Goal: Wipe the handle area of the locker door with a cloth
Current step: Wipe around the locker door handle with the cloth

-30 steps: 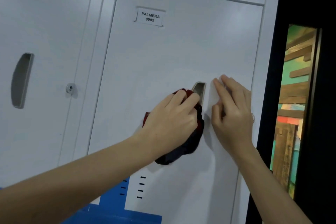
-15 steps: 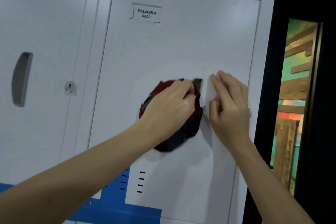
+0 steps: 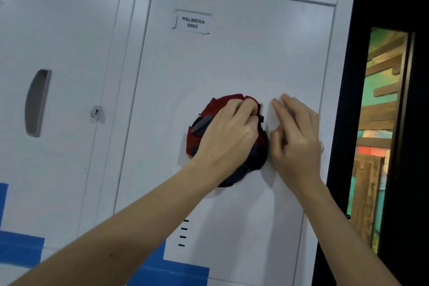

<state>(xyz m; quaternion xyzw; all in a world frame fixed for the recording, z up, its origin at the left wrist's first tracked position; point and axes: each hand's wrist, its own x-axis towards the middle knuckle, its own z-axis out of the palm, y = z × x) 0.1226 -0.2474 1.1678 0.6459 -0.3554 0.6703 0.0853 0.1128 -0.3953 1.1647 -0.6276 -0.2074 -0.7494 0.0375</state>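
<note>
A white locker door [image 3: 232,65] carries a label reading PALMERA 0002 [image 3: 192,23]. My left hand [image 3: 228,132] presses a red and dark blue cloth [image 3: 204,123] against the door over the recessed handle [image 3: 260,107]; only a thin sliver of the handle shows beside the fingertips. My right hand [image 3: 298,137] rests on the door just right of the cloth, fingers partly curled and pointing up, holding nothing.
A neighbouring locker door on the left has a grey recessed handle [image 3: 37,102] and a round key lock [image 3: 96,111]. Blue tape strips [image 3: 171,273] run along the bottom. Small vent slots [image 3: 183,232] sit below the cloth. A dark frame [image 3: 343,123] and colourful wooden panels [image 3: 378,123] lie to the right.
My left hand has slid the cloth upward over the handle, which showed more before and is now almost covered. My right hand stays in about the same spot on the door.
</note>
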